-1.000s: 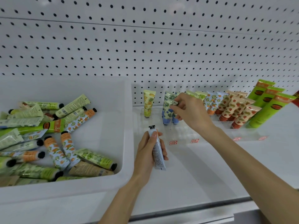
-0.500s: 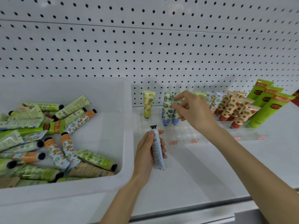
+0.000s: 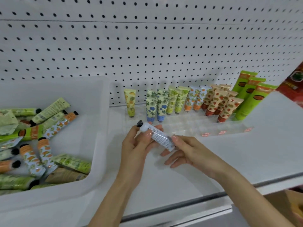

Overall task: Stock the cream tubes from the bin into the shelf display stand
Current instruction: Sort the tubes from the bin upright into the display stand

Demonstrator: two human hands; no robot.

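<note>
A white cream tube (image 3: 157, 135) with a black cap lies tilted between both hands, above the shelf in front of the display stand. My left hand (image 3: 137, 148) grips it near the cap end. My right hand (image 3: 185, 151) pinches its crimped end, the other fingers spread below. The clear acrylic display stand (image 3: 185, 126) holds upright tubes: one yellow tube (image 3: 130, 102), blue-flowered tubes (image 3: 155, 107), then green, orange and strawberry ones further right. The white bin (image 3: 100, 128) at the left holds several loose tubes (image 3: 37, 140).
Tall green tubes (image 3: 250, 94) stand at the stand's right end, and a red package (image 3: 293, 86) sits beyond them. A white pegboard (image 3: 147, 46) backs the shelf. The shelf's front edge (image 3: 196, 199) runs below my wrists.
My right hand left the blue-flowered tubes in the stand and came down to the white tube. The tube tilted from upright to slanting, and both hands now hold it.
</note>
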